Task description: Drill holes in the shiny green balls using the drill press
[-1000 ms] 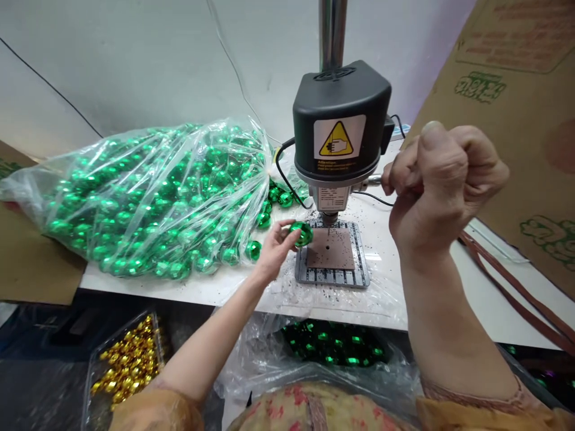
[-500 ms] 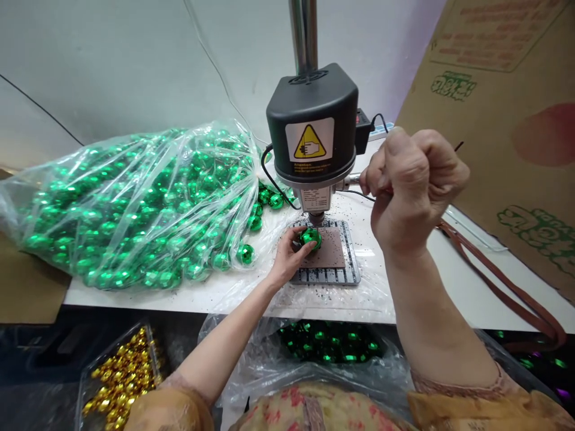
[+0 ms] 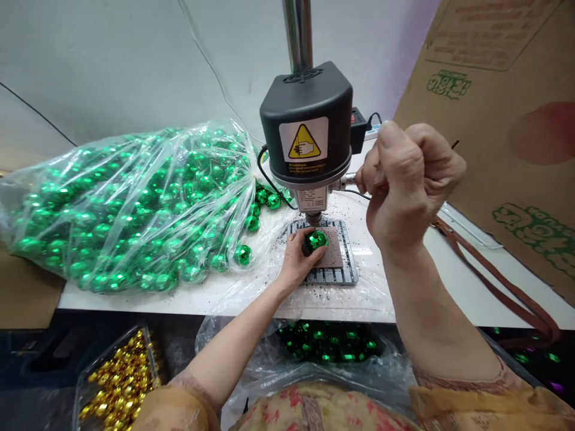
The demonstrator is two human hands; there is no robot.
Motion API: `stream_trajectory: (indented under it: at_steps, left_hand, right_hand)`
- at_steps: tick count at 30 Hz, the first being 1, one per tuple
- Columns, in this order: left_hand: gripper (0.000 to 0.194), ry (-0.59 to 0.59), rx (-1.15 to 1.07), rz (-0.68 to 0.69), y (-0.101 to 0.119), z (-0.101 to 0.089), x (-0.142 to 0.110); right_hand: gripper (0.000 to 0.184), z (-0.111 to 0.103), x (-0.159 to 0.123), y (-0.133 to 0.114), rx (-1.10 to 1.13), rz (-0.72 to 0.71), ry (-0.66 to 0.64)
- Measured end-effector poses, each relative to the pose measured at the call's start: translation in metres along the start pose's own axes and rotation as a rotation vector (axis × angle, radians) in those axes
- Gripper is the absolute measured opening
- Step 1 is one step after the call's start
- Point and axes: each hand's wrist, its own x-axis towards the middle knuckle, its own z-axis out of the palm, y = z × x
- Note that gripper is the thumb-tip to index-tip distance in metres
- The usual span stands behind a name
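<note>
Between the thumb and fingers of my left hand (image 3: 297,258) is a shiny green faceted ball (image 3: 318,239). It is held over a brown pad (image 3: 335,256) on the slotted metal base (image 3: 353,269), right under the chuck (image 3: 315,219) of a small drill press (image 3: 306,120). The chuck's tip is close to the ball; whether they touch I cannot tell. My right hand (image 3: 411,179) is closed in a fist round the press's feed lever (image 3: 348,181), mostly hidden by the fingers.
A clear plastic bag (image 3: 135,203) full of green balls lies on the left of the white table. Loose green balls (image 3: 243,255) sit by its mouth. Below are gold balls (image 3: 123,383) in a clear bin and more green balls (image 3: 327,342). A cardboard box (image 3: 503,120) stands right, near a brown strap (image 3: 489,269).
My left hand has moved slightly right with the green ball, which has turned in the fingers. My right hand stays on the lever. The whole view has shifted a little.
</note>
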Motion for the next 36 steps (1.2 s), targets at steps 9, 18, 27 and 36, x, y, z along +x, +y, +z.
stream_trajectory:
  at_steps: [9,18,27,36]
  left_hand:
    - [0.041,0.018,-0.029,0.006,-0.003,0.004,-0.004]
    - [0.041,0.012,-0.073,-0.016,-0.002,0.004,-0.006]
    - [0.041,0.018,-0.085,-0.015,-0.001,0.004,-0.007]
    - [0.040,0.023,-0.083,-0.007,-0.001,0.005,-0.007]
  right_hand:
    - [0.055,-0.008,-0.017,0.004,-0.059,-0.048,-0.023]
    - [0.056,-0.010,-0.030,0.009,-0.028,-0.124,0.017]
    - [0.053,-0.018,-0.038,0.017,-0.022,-0.214,-0.027]
    - [0.048,-0.022,-0.043,0.012,0.002,-0.200,-0.100]
